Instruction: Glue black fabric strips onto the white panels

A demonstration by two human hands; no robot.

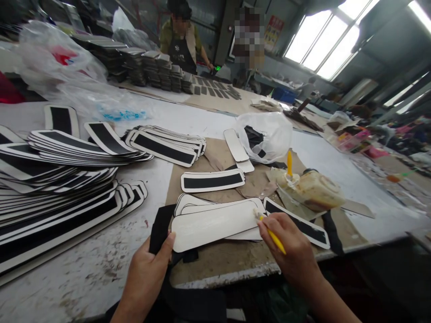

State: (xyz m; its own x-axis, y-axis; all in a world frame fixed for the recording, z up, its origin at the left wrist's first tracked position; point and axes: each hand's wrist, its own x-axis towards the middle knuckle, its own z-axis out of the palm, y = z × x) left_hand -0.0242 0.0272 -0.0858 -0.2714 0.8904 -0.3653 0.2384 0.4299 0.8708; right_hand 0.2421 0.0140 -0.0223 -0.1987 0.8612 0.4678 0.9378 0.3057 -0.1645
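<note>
My left hand (148,264) pinches the left end of a long white panel (215,224) with rounded corners, thumb on its edge. A black strip (160,226) is also at that hand, its lower part hanging over the table edge. My right hand (289,244) is closed round a yellow-handled brush (276,241), whose bristles touch the panel's right end. More white panels lie beneath this one. A white panel with a black strip (213,180) lies just behind, and another black-and-white panel (296,224) slants by my right hand.
Stacks of black-and-white panels (57,224) fill the left side. Behind my right hand are a glue-smeared plastic container (319,190) with a second yellow handle (289,163), and a clear bag (276,134) holding black pieces. Across the table a person (182,42) stands near piled pieces.
</note>
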